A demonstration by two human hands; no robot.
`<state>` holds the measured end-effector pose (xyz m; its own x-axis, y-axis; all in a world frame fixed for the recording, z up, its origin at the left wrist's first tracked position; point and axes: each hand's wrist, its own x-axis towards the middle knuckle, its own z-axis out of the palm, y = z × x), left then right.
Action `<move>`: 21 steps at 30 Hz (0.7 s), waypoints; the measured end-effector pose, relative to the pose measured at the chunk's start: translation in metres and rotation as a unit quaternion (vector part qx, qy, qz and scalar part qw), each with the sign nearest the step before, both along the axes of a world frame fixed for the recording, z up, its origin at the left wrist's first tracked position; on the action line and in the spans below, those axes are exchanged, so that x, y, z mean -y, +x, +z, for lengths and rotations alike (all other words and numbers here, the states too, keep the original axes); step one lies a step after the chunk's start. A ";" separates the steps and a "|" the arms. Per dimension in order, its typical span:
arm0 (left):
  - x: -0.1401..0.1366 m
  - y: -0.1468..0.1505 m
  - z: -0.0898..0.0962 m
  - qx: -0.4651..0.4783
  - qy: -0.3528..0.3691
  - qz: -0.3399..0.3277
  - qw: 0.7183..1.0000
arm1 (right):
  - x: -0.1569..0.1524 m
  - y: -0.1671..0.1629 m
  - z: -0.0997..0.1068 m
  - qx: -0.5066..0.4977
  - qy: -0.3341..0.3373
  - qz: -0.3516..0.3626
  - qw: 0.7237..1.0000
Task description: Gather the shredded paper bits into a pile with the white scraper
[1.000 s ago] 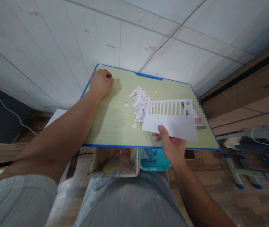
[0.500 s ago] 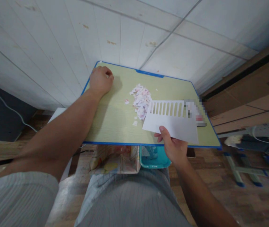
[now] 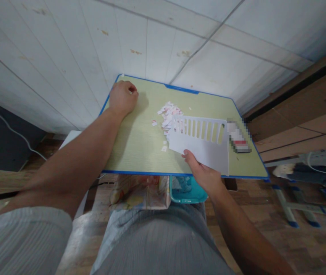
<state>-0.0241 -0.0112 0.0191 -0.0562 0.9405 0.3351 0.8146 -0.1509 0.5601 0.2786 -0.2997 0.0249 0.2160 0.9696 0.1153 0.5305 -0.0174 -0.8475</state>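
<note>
My right hand [image 3: 204, 172] grips a white sheet [image 3: 201, 151] by its near edge, with the thumb on top and the fingers underneath. A row of long rounded slots runs along the sheet's far side. Its left end covers part of a pile of small torn-looking paper pieces [image 3: 168, 114], white with reddish marks. A few loose pieces lie left of the pile. At the far left of the table, my left hand [image 3: 123, 97] rests with its fingers curled and the thumb near the index finger. Nothing shows in it.
The pale green tabletop [image 3: 140, 152] has a blue rim. A blurred-out flat object [image 3: 239, 137] lies at its right. Below the front edge are a turquoise bin [image 3: 188, 196] and a patterned bag [image 3: 142, 193]. A white panelled wall [image 3: 125, 34] stands behind, cardboard boxes [image 3: 303, 110] at right.
My right hand has moved left with the white sheet, whose left end now covers more of the paper pile. The blurred object is more exposed. My left hand stays put.
</note>
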 end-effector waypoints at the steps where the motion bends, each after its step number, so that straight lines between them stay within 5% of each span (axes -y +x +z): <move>1: 0.000 0.000 0.000 0.004 0.000 0.000 1.000 | 0.001 0.000 0.003 0.007 0.000 0.002 1.000; 9: 0.000 0.000 -0.001 0.006 0.010 0.004 1.000 | 0.002 -0.001 0.026 0.054 0.015 0.033 0.998; 21: 0.003 0.001 0.003 -0.001 -0.008 0.002 1.000 | 0.023 0.010 0.015 0.081 0.006 0.052 0.995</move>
<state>-0.0226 -0.0145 0.0223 -0.0599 0.9454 0.3204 0.8163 -0.1384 0.5608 0.2891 -0.3230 0.0402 0.0925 0.9840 0.1520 0.6582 0.0542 -0.7509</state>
